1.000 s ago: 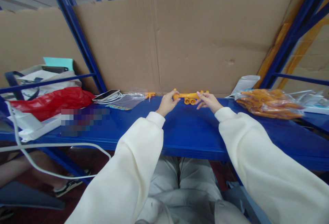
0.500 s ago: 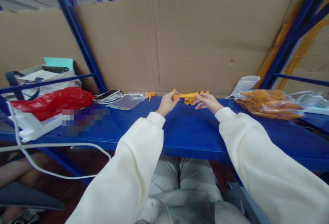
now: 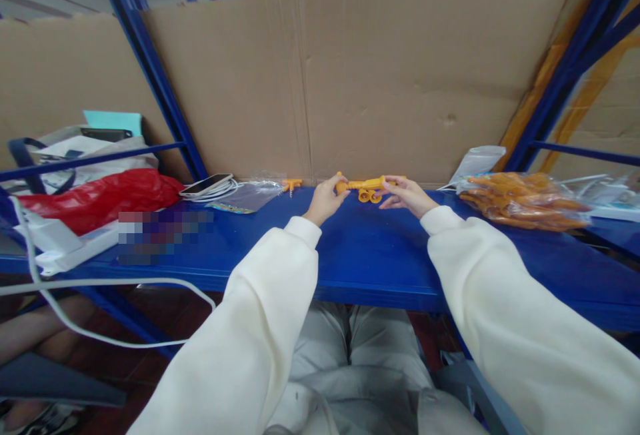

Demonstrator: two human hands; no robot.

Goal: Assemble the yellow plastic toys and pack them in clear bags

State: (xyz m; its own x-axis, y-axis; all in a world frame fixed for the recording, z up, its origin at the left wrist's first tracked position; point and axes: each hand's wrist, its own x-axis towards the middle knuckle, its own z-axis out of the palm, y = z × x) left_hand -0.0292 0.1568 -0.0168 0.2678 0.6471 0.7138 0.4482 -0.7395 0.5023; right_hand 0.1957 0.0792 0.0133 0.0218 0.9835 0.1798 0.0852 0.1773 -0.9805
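In the head view, a long yellow plastic piece lies level between my two hands at the back of the blue shelf. My left hand has thumb and fingers closed around its left end, where a small rounded tip shows above. At the right end, my right hand pinches it between thumb and index finger, the other fingers loosely curled. Just below the piece sit two yellow ring-shaped parts. To the left, a small yellow T-shaped part with a metal spiral rests apart from my hands.
A clear plastic bag and a phone on a coiled white cable lie left. Farther left are a red bag and a white power strip. Bagged orange parts lie right. Cardboard stands behind the blue shelf.
My right hand has shifted very slightly right, its fingers covering more of the yellow piece's right end. The left hand keeps its place.
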